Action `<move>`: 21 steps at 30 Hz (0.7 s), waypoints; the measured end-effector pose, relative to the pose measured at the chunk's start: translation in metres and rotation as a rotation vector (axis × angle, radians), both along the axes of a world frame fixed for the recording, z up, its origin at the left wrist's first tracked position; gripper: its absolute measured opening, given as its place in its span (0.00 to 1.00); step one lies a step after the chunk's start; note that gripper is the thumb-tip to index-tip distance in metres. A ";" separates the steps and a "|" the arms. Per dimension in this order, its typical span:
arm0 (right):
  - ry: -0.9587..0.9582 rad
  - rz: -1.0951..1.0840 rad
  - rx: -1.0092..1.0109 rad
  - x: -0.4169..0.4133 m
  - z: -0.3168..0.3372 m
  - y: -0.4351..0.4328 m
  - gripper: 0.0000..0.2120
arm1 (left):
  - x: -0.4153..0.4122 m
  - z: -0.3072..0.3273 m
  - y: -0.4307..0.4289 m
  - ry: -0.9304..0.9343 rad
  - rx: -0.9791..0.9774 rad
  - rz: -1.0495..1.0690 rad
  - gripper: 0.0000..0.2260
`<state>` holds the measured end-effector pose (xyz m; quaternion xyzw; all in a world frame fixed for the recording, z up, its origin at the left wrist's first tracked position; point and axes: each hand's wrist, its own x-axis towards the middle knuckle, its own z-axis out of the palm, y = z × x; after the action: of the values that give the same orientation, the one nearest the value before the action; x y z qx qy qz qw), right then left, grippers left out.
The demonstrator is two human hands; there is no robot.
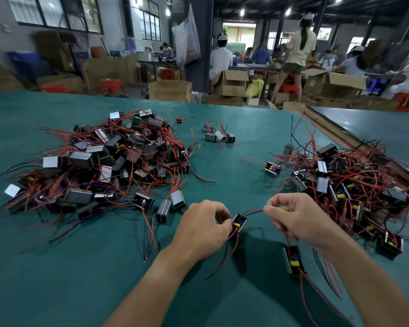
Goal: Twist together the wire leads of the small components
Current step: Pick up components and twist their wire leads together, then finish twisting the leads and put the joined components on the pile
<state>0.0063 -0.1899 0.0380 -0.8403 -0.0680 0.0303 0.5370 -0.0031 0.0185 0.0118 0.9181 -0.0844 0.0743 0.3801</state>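
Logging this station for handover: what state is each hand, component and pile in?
Left hand: pinches the held component.
Right hand: pinches its black and red leads.
Held component: between the hands.
Second component: below the right hand, red lead running up into it.
Left pile: heaped, leads tangled.
Right pile: heaped, leads tangled.

Your green-covered counter (80,267) runs back to a workshop floor crowded with cardboard boxes (170,90) and red stools (111,85). Barred windows (57,13) line the grey left wall. A dark pillar (206,31) stands mid-room, and ceiling lamps (242,12) glow above what look like workers (301,43) at far benches.
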 end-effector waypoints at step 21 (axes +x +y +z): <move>-0.406 -0.691 0.651 0.018 0.021 -0.058 0.08 | 0.006 0.007 0.011 -0.180 -0.163 0.260 0.04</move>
<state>0.0243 -0.2479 0.0589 -0.5921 0.1049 -0.3354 0.7252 0.0031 0.0294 0.0190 0.8770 0.0079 0.2112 0.4315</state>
